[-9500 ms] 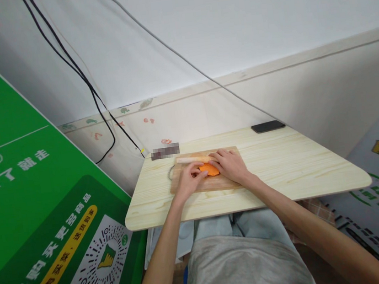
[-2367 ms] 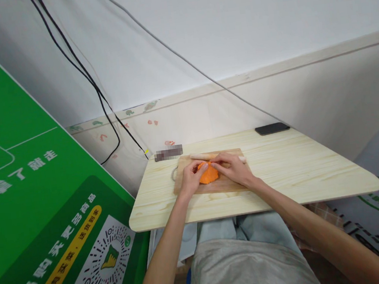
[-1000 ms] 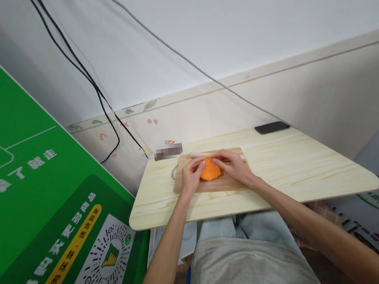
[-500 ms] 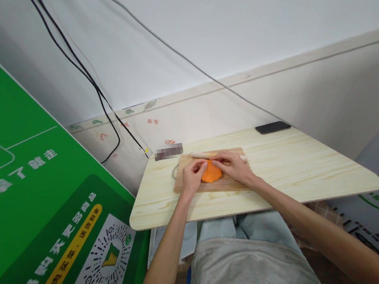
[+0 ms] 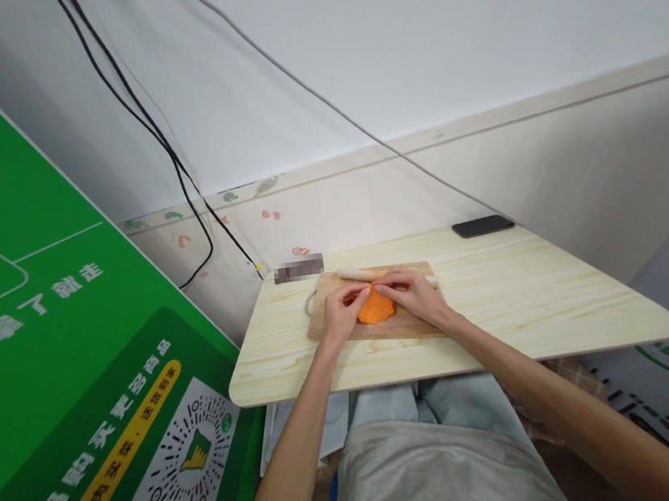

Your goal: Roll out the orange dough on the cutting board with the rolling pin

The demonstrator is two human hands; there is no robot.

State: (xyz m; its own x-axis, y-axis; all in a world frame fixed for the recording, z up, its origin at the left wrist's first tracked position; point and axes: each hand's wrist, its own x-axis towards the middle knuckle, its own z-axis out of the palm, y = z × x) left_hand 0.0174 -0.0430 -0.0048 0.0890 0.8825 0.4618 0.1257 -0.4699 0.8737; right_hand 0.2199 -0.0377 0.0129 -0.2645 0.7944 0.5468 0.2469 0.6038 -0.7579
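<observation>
A flat, rounded piece of orange modelling dough (image 5: 376, 307) with an uneven edge is over the wooden board (image 5: 408, 324). My left hand (image 5: 344, 311) pinches its far edge from the left, thumb and fingers closed. From the right, my right hand (image 5: 415, 294) pinches the same edge, and the two thumb tips nearly meet. Behind my hands lies a pale wooden rolling pin (image 5: 357, 274), its middle partly hidden by my right hand. A metal ring handle (image 5: 310, 304) sticks out at the board's left side.
The light wood table (image 5: 548, 297) carries a black phone (image 5: 483, 226) at the back right and a blurred dark object (image 5: 298, 269) at the back left. A green printed panel (image 5: 62, 316) stands at left. Cables (image 5: 170, 153) hang along the wall.
My hands stay pinched on the orange dough's far edge, with only a tiny shift of the fingers. The whole view has moved very slightly.
</observation>
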